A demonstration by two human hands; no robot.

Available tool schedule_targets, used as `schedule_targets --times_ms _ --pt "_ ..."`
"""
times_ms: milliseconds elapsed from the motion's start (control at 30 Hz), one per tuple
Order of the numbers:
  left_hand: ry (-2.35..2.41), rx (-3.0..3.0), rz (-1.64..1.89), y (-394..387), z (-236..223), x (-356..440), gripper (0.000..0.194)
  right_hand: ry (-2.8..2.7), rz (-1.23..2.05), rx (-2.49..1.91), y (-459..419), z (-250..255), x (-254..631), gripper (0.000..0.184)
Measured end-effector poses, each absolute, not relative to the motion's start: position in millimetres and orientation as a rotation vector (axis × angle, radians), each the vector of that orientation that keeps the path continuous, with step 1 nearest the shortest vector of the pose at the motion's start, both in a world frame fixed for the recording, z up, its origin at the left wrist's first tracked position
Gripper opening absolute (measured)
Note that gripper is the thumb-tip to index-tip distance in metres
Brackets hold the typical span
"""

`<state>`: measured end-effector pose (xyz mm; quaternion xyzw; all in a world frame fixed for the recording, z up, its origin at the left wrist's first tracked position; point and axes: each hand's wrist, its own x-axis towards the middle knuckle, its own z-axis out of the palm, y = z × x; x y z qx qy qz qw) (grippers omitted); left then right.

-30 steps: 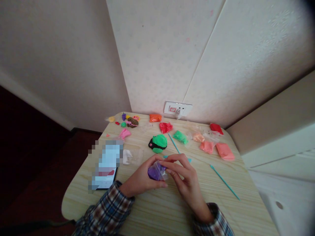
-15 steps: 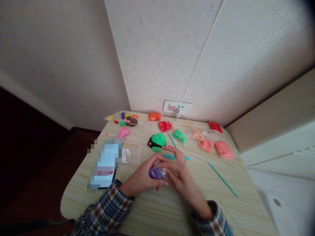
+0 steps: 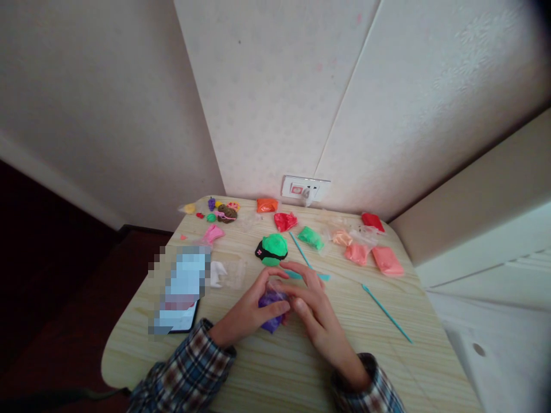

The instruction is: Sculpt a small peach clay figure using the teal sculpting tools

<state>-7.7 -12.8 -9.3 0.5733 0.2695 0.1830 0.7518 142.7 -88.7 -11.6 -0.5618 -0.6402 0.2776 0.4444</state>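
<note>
A small clear bag of purple modelling clay [image 3: 270, 321] is between my hands, above the near middle of the table. My left hand [image 3: 249, 310] grips it from the left, with the thumb laid across its front. My right hand [image 3: 316, 304] is closed at the bag's right upper edge, fingers curved over the plastic; its fingertips are partly hidden. Just beyond the hands lies a black and green clay figure [image 3: 274, 248]. A blue flat clay tool [image 3: 321, 277] is partly covered by my right hand's fingers.
A phone [image 3: 185, 292], partly blurred out, lies at left beside a bag with white clay [image 3: 218, 274]. Further back are bags of orange [image 3: 267, 205], red [image 3: 285, 221], green [image 3: 310, 237] and coral clay [image 3: 387, 261]. A thin teal stick [image 3: 387, 313] lies at right.
The purple bag has tilted and more of its lower part shows. My left thumb has moved up across it, and my right fingers have shifted over its top. The view has moved slightly.
</note>
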Motion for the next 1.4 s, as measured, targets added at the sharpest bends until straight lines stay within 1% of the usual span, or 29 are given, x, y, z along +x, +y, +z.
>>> schedule_targets --times_ms 133,267,533,700,867,1033,1067,1200,1400 --pt "0.555 1.193 0.498 -13 -11 -11 0.038 -1.589 0.583 -1.422 -88 -11 142 0.033" --pt "0.553 1.114 0.523 -13 -15 -12 0.043 -1.557 0.545 -1.445 -85 -14 139 0.029" --pt "0.584 1.200 0.545 -15 -16 -8 0.040 -1.435 0.743 -1.363 -78 -19 137 0.016" --pt "0.584 1.257 0.540 -15 -19 -8 0.038 -1.395 0.779 -1.316 -76 -25 135 0.023" --pt "0.495 1.170 0.534 -16 -20 -6 0.039 -1.404 0.783 -1.310 -76 -23 134 0.030" --pt "0.509 0.945 0.529 -14 -20 -3 0.048 -1.367 0.685 -1.355 -79 -20 138 0.025" --pt "0.529 0.895 0.520 -13 -21 -2 0.047 -1.343 0.645 -1.369 -80 -20 139 0.023" --pt "0.600 0.765 0.491 -10 -23 2 0.036 -1.251 0.504 -1.428 -80 -21 146 0.014" --pt "0.621 0.842 0.528 -9 -21 1 0.031 -1.265 0.470 -1.444 -80 -20 146 0.011"
